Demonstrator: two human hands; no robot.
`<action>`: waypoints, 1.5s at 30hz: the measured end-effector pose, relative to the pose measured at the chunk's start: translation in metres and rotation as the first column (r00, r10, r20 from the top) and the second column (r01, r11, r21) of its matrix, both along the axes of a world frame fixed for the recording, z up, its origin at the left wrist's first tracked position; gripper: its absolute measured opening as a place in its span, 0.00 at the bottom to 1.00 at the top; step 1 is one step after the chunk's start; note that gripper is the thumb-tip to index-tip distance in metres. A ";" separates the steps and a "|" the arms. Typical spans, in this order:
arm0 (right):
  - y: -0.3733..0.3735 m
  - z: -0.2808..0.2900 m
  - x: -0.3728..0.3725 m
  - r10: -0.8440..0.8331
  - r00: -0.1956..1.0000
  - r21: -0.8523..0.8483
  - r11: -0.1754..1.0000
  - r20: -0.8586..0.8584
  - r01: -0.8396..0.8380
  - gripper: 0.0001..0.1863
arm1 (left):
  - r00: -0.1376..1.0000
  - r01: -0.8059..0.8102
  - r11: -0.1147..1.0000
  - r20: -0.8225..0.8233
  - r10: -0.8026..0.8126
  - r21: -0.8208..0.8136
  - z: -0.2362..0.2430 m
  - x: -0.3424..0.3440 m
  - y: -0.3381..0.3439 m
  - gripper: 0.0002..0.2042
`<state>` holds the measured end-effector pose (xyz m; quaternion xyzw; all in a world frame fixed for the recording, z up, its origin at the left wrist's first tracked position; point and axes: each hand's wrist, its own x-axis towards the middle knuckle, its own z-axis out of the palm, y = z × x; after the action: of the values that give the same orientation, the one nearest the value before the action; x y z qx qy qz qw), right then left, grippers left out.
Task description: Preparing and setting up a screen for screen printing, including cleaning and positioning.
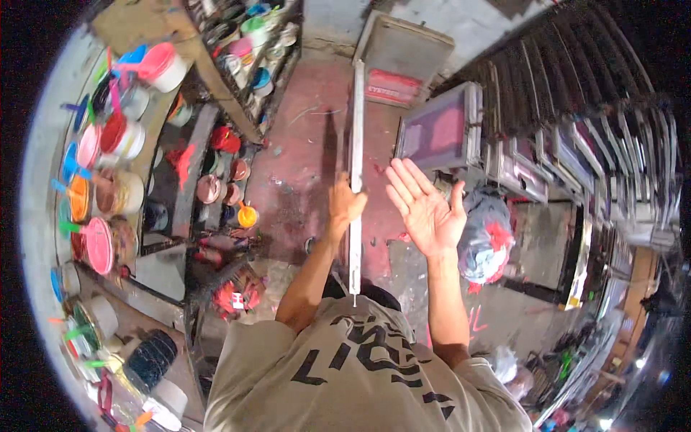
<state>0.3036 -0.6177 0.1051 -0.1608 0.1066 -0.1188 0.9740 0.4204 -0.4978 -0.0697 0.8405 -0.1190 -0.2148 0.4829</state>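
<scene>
My left hand point(347, 204) grips a long, pale frame point(356, 137) by its edge, fingers wrapped round it near its middle. The frame is held on edge, so only a narrow side shows, running from far ahead of me back to my chest. Its flat faces are mostly hidden. To the right of the frame, my right hand point(430, 210) is raised with the palm up and the fingers stretched out, holding nothing. Beyond that hand, a framed screen with a pinkish mesh point(435, 129) leans by the rack.
On the left, shelves carry several ink tubs point(119, 137) with coloured lids and handles. A rack of stacked frames point(554, 72) lines the right. A stuffed plastic bag point(484, 237) lies right of my right hand. Another framed panel point(410, 54) leans at the far wall above the reddish floor point(295, 129).
</scene>
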 end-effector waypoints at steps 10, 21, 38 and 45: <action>0.061 -0.054 -0.070 -0.520 0.658 -0.657 -0.223 -0.545 -0.720 0.37 | 0.982 -0.131 0.989 -0.145 0.120 -0.064 0.021 -0.033 -0.047 0.26; 0.128 -0.114 0.137 0.185 0.958 -0.966 0.096 -0.220 -0.241 0.25 | 0.995 0.053 0.997 0.084 -0.048 -0.052 -0.085 -0.047 0.050 0.27; 0.464 -0.489 0.556 0.404 0.878 -0.706 -0.699 -0.257 0.115 0.24 | 0.982 -0.109 0.994 -0.159 0.105 -0.015 -0.134 -0.021 0.133 0.28; 0.420 -0.446 0.531 0.349 0.930 -0.716 -0.621 0.112 0.319 0.18 | 0.990 -0.074 0.997 -0.122 0.074 0.000 -0.123 -0.029 0.124 0.29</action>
<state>0.8342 -0.1976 -0.3411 -0.9200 -0.2486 -0.1543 0.2609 0.3913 -0.3740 -0.1927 0.8285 -0.0585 -0.2473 0.4990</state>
